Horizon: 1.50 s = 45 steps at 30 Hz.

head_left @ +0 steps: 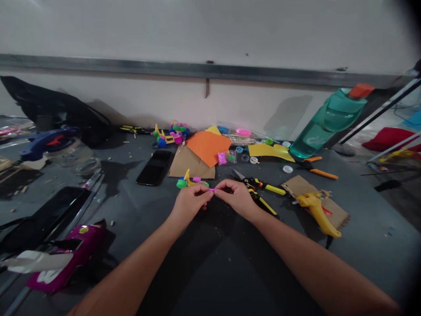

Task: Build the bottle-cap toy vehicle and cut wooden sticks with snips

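Note:
A small pink piece point(212, 190), perhaps clay, is pinched between both sets of fingertips above the dark table point(210, 263). My left hand point(192, 199) grips its left end, and my right hand point(236, 195) its right end. Right behind the left hand is a little yellow figure point(187, 179) with green and pink parts, partly covered by that hand. Scissors point(251, 182) with black and yellow handles lie beyond the right hand. Yellow-handled pliers point(261, 202) rest beside its wrist.
A black phone point(154, 167), brown cardboard point(182, 166) and orange paper point(208, 146) lie behind the hands. To the right are a yellow glue gun point(317, 210) and a green bottle point(325, 123). A purple device point(70, 259) and a spray bottle point(67, 151) are on the left.

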### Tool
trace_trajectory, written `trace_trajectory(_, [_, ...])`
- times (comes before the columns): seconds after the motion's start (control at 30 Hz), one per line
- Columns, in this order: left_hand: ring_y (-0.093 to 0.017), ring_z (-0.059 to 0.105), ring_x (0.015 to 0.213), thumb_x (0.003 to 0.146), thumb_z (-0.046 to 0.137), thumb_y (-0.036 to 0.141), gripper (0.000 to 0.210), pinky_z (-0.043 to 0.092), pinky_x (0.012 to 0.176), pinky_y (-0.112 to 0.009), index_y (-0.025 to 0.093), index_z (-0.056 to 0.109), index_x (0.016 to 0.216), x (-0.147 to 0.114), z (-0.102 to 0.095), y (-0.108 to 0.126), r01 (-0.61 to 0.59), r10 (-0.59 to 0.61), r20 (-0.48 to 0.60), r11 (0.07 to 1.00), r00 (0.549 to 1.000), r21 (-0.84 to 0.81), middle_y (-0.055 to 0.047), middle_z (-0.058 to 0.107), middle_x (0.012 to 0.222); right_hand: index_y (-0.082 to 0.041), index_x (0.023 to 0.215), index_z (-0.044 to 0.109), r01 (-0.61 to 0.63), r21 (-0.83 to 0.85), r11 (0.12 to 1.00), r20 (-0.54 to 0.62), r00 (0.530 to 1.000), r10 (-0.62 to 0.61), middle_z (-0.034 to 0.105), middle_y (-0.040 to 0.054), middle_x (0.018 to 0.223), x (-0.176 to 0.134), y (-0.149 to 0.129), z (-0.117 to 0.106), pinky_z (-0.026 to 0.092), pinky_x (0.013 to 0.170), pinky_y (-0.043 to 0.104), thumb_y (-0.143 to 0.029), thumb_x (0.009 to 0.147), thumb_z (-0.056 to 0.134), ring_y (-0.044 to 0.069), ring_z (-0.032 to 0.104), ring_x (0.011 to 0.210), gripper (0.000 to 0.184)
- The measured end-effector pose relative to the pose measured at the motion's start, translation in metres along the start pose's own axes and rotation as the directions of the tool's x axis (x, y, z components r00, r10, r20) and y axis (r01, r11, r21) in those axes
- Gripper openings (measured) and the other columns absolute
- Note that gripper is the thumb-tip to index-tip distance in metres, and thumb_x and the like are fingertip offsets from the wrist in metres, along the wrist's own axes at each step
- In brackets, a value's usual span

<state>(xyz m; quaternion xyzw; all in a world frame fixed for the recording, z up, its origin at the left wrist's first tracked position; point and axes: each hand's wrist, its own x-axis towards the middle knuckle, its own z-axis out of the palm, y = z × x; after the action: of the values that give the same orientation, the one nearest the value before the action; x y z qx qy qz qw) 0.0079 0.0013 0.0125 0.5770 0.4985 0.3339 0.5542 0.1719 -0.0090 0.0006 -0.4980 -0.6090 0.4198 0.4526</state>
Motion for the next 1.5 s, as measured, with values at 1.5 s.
trace_trajectory(1.5, [-0.009, 0.050, 0.050, 0.070, 0.062, 0.036, 0.021, 0.045, 0.049, -0.021, 0.015, 0.062, 0.068, 0.003, 0.000, -0.003, 0.025, -0.026, -0.027, 0.999, 0.999, -0.029, 0.001, 0.057, 0.060, -0.015, 0.070, 0.063, -0.232, 0.150, 0.961, 0.158, 0.965, 0.208, 0.061, -0.0013, 0.059, 0.004, 0.006, 0.000, 0.035, 0.037, 0.016, -0.039, 0.069, 0.067, 0.005, 0.046, 0.043, 0.024])
